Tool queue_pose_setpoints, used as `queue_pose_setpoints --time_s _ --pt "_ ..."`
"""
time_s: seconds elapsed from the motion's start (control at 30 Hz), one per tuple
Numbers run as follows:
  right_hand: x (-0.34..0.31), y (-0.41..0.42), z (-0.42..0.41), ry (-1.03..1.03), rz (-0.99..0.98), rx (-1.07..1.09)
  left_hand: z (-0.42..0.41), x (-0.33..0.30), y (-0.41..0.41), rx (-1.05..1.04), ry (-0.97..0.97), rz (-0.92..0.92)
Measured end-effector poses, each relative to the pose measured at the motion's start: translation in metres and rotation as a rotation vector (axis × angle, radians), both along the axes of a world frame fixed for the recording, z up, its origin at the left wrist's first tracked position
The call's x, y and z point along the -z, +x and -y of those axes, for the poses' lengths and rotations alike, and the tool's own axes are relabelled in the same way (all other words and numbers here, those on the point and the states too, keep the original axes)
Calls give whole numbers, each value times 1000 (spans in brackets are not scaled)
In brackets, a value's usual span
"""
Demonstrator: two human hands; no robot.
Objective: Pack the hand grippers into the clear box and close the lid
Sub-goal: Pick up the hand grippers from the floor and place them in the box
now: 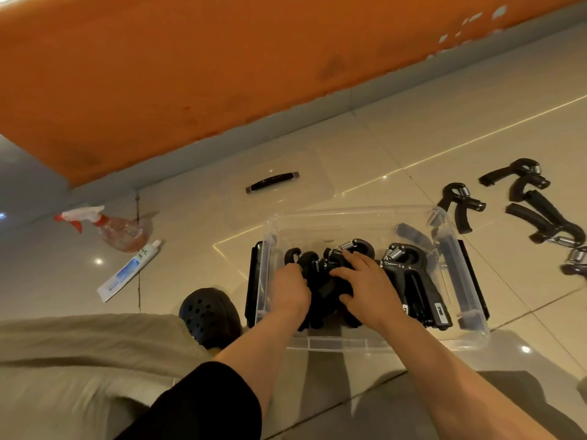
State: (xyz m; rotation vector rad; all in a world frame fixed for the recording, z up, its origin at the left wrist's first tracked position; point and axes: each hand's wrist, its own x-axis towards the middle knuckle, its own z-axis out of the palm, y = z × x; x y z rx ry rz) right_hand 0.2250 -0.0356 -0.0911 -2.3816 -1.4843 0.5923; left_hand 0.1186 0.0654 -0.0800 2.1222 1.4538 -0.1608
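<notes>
Both hands reach into a clear box on a tiled floor. The left hand curls its fingers around a black hand gripper in the packed cluster; the right hand lies flat on the same cluster, fingers spread. Another gripper rests in the box's right side. More loose grippers lie on the floor to the right. The clear lid lies behind the box. A spray bottle and toothpaste tube lie at left.
</notes>
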Motion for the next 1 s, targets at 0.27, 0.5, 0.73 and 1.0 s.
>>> queue_pose_setpoints --time_s 0.27,0.5,0.73,1.0 --pt "-13 8 19 16 -155 55 19 -8 3 -119 65 66" --pt "-53 39 75 243 -58 118 77 -59 58 -66 155 321" --pt "-79 91 187 266 -122 321 194 -82 134 109 105 517" --pt "-55 167 308 195 -142 626 312 -63 209 189 6 473"
